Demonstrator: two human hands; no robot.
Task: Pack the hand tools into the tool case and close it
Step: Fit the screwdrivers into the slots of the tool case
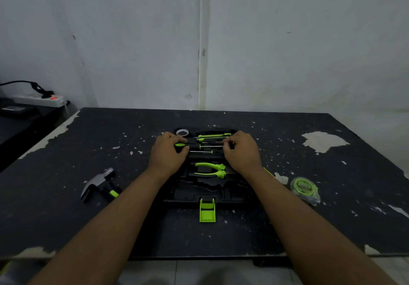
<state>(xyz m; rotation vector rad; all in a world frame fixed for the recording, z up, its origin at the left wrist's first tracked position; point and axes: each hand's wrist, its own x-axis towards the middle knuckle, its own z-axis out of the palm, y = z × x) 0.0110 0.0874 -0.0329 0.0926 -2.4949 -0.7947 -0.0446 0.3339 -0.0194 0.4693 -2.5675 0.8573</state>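
Observation:
A black tool case (pixel 208 190) lies open on the table, its green latch (pixel 207 209) pointing toward me. Inside are green pliers (pixel 211 169), a roll of tape (pixel 182 132), a green utility knife (pixel 213 135) and thin screwdrivers (pixel 210 146). My left hand (pixel 169 154) grips the black-and-green handle of a screwdriver (pixel 180 145) over the case. My right hand (pixel 241 152) pinches the metal shaft end of it at the case's right side. A hammer (pixel 99 184) lies left of the case and a green tape measure (pixel 305 188) lies to the right.
The black table (pixel 66 218) has chipped paint and a front edge close to me. A white power strip (pixel 39 100) with a lit red switch sits on a side surface at the far left. A white wall stands behind the table.

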